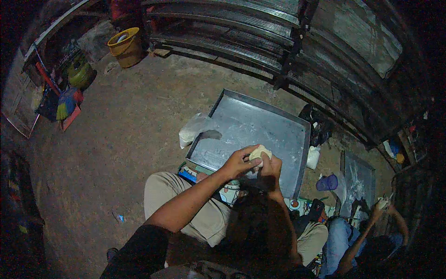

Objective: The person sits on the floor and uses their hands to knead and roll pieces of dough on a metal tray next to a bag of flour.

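Observation:
A pale, rounded piece of dough (260, 153) is held between my two hands, above the near part of a large metal tray (251, 123). My left hand (240, 162) grips its left side, with the fingers along the top edge. My right hand (271, 170) closes on its right and lower side, thumb against its face. White flour smears mark the tray's flat bottom. A clear plastic bag of white powder (191, 130) leans at the tray's left rim.
At right, another person (383, 209) holds a pale piece near a second floured tray (360, 179). A purple cup (327, 182) and a white bag (313, 157) stand between the trays. Dark racks (223, 37) line the back; a yellow bucket (126, 49) and broom (68, 103) are far left.

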### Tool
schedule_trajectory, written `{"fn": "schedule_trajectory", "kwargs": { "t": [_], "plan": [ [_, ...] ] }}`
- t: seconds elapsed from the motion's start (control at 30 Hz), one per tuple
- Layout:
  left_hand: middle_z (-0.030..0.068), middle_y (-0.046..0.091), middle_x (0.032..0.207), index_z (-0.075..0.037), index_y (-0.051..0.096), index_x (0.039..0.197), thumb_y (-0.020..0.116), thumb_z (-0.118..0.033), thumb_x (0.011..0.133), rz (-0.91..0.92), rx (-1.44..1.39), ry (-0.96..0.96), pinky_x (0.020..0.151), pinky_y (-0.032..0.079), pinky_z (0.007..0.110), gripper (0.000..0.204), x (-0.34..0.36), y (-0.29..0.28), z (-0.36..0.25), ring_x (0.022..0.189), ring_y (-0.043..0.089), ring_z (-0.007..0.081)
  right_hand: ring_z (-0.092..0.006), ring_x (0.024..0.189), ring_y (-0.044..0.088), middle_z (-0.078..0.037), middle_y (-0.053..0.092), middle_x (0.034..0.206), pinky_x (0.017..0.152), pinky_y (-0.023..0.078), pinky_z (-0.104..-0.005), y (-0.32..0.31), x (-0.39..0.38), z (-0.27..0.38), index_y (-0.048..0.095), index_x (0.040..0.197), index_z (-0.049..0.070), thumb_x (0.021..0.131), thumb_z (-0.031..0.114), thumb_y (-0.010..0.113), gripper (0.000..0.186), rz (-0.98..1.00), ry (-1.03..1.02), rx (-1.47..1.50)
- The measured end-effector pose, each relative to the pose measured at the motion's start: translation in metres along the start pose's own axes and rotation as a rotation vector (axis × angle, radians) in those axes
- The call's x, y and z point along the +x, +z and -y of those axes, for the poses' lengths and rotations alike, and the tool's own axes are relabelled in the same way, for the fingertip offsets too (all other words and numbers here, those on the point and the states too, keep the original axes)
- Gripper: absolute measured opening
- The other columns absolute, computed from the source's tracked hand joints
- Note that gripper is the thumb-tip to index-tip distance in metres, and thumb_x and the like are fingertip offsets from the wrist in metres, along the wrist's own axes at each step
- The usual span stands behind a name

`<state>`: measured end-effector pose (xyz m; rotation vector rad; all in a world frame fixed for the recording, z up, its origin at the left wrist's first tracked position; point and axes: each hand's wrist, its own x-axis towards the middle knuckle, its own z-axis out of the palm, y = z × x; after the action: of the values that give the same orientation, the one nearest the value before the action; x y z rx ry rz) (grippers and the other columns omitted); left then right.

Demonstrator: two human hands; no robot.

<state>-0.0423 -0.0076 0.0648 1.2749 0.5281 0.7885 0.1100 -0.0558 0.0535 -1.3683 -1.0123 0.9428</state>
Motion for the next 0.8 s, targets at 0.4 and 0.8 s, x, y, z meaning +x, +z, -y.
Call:
{"fn": "schedule_trajectory", "kwargs": {
  "t": [0.4, 0.8],
  "plan": [
    [0.0079, 0.058, 0.13, -0.003, 0.053, 0.132, 0.056, -0.026, 0.098, 0.009, 0.048, 0.09, 0.1, 0.042, 0.032, 0.041, 0.009, -0.017, -0.011, 0.115, 0.055, 0.0166, -0.0157, 0.081, 0.055, -0.005, 0.058, 0.111, 0.067, 0.045, -0.0282, 0.015, 0.001, 0.001, 0.049, 0.126, 0.012, 0.1, 0.054, 0.034, 0.051, 0.557, 0.38, 1.136],
    [0.0115, 0.045, 0.145, -0.007, 0.041, 0.144, 0.061, -0.024, 0.094, 0.275, 0.205, 0.149, 0.11, 0.032, 0.038, 0.057, 0.004, -0.012, -0.011, 0.133, 0.043, 0.0233, -0.0202, 0.085, 0.065, -0.009, 0.065, 0.098, 0.072, 0.05, -0.0298, -0.01, -0.01, -0.006, 0.053, 0.12, 0.004, 0.097, 0.036, 0.054, 0.04, 0.237, 0.222, 0.506]
  ]
}}
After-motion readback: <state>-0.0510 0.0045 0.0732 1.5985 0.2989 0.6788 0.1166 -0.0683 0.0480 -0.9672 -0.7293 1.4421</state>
